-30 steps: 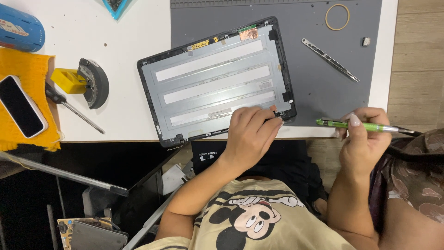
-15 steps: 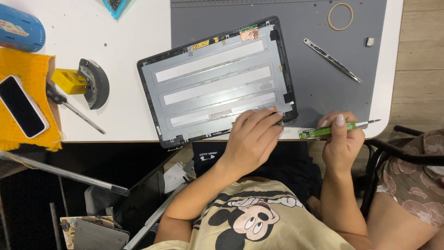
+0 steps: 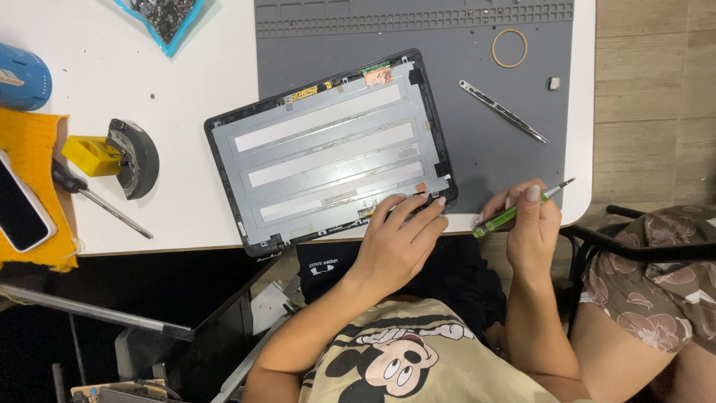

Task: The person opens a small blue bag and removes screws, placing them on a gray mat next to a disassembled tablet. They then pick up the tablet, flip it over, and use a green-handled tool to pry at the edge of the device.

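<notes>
From the head camera, the right hand (image 3: 526,224) has drawn in from beyond the table's edge over the last second and now sits at the near rim of the grey mat (image 3: 485,149), so the green-handled screwdriver (image 3: 518,211) is back within reach of the work. Its fingers pinch the tool, tip angled up and to the right. The left hand (image 3: 399,242) stays put, fingers spread narrow and pressing the near right corner of the opened display panel (image 3: 332,153), which lies tilted across mat and white table (image 3: 186,82).

One opened screen panel (image 3: 332,153), one green screwdriver (image 3: 514,213), one pair of tweezers (image 3: 503,112), one rubber band (image 3: 509,48), one phone (image 3: 19,209), two hands: left (image 3: 395,242), right (image 3: 526,224).
</notes>
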